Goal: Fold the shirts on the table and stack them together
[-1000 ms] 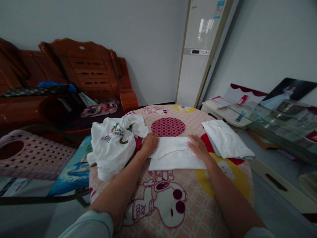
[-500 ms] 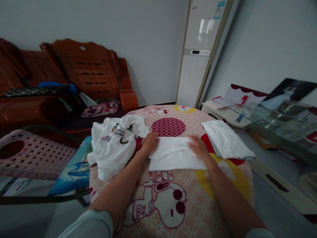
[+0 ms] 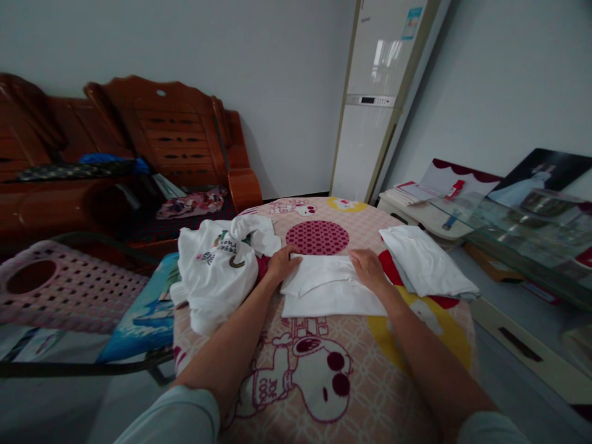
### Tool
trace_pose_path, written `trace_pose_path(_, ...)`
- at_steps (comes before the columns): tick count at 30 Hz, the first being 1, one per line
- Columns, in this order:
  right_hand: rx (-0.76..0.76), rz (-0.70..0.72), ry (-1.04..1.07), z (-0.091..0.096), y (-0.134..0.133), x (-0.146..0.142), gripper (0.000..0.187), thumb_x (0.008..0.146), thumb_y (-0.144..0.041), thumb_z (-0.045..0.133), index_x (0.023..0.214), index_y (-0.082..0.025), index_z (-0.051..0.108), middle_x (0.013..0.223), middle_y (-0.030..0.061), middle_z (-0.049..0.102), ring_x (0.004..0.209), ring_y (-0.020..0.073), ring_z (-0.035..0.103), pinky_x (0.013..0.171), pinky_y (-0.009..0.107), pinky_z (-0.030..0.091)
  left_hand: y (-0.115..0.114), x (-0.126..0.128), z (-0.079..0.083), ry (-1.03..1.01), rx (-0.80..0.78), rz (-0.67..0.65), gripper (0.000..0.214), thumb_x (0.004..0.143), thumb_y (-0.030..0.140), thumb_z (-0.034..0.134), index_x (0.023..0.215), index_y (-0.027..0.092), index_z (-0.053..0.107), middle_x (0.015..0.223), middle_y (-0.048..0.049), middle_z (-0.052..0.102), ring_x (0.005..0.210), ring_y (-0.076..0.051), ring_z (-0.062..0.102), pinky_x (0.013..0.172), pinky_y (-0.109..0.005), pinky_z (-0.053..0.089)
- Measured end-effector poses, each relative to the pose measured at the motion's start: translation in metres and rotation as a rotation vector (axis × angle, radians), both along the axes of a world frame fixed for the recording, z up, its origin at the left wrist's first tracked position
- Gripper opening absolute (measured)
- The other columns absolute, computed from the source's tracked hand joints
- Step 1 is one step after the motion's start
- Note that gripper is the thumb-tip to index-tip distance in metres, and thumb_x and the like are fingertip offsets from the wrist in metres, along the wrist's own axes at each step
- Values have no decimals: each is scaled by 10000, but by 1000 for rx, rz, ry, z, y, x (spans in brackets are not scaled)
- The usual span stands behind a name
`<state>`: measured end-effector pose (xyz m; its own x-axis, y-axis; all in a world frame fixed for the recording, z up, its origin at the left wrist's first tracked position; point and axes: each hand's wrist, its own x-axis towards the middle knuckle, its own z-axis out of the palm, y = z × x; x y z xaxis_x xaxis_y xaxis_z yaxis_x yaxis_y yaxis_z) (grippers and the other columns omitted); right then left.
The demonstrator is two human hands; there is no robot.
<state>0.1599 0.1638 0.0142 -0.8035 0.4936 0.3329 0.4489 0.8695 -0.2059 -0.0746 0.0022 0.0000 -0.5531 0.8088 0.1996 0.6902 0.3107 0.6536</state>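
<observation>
Head view: white garment [image 3: 333,295] lies crosswise under left hand [image 3: 283,264], right hand [image 3: 367,269].

wooden bench [image 3: 176,135], tall air conditioner [image 3: 370,123]

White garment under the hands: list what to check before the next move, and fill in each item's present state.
1. The left hand is on the left end of the white folded garment: ok. Whether its fingers pinch the cloth: cannot tell.
2. The right hand lies flat on the right part: ok.
3. The garment lies wholly on the tablecloth: ok.
4. The top layer is square with the lower one: not ok, its lower edge runs aslant.
5. It is apart from the folded white pile on the right: ok, cloth pattern shows between.
6. It is apart from the crumpled printed garments on the left: cannot tell, the left hand hides the gap.
</observation>
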Motion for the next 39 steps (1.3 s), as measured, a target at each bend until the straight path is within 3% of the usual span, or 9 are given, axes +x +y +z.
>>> trace_pose_path(5, -215, 152, -231, 25, 9, -30, 245, 849, -149, 513, 979, -163, 720, 1010, 83, 738, 939, 200, 641, 842, 274, 433, -6, 8, 7, -14, 110, -16, 213, 809, 193, 588, 1011, 203, 655, 1038, -34, 709, 960, -201, 631, 923, -339, 475)
trace_pose_path(9, -443, 279, -338, 40, 29, -41, 85, 759, -212, 639, 788, -156, 696, 755, -4, 689, 711, 156, 589, 640, 236, 397, -9, 12, 11, -35, 215, -40, 201, 825, 228, 577, 1003, 194, 663, 1014, -33, 705, 901, -188, 626, 874, -319, 486)
trace_pose_path(12, -440, 298, -395, 46, 33, -45, 136, 734, -268, 681, 680, -153, 635, 641, -32, 598, 614, 126, 503, 567, 232, 330, -8, 11, 11, -55, 290, -62, 213, 832, 250, 571, 1012, 187, 666, 1017, -38, 704, 900, -186, 624, 855, -309, 489)
trace_pose_path(16, -329, 277, -367, 49, 22, -42, 178, 762, -318, 689, 715, -157, 626, 708, -6, 624, 653, 132, 518, 580, 233, 318, -6, 8, 8, -101, 322, -104, 256, 841, 303, 570, 1039, 174, 668, 1050, -55, 705, 937, -195, 627, 863, -313, 493)
trace_pose_path(22, -138, 61, -189, 70, 10, -18, 145, 803, -307, 648, 765, -176, 693, 811, 47, 703, 777, 182, 596, 661, 255, 372, 0, 1, -3, -208, 342, -70, 448, 891, 444, 487, 1187, 131, 609, 1176, -121, 671, 968, -209, 647, 816, -320, 534)
trace_pose_path(29, 98, -488, -105, 107, 39, 43, 220, 871, -306, 578, 961, -165, 721, 1027, 134, 714, 1006, 273, 630, 842, 335, 456, 0, 6, -7, -115, 254, -67, 446, 866, 421, 509, 1206, 150, 608, 1218, -125, 655, 883, -190, 669, 765, -302, 554)
trace_pose_path(34, 63, -777, -122, 106, 60, 75, 248, 863, -214, 556, 1004, -99, 725, 1088, 208, 697, 1051, 308, 641, 887, 385, 474, 1, 8, -5, -75, 201, -55, 437, 849, 393, 526, 1209, 164, 618, 1217, -106, 664, 864, -182, 678, 778, -286, 549)
trace_pose_path(39, -10, -809, -14, 107, 69, 89, 247, 837, -276, 583, 971, -149, 745, 1031, 159, 719, 992, 279, 647, 861, 368, 487, -1, 10, -3, -30, 180, -44, 417, 833, 380, 552, 1191, 181, 630, 1223, -98, 669, 843, -184, 684, 805, -305, 545)
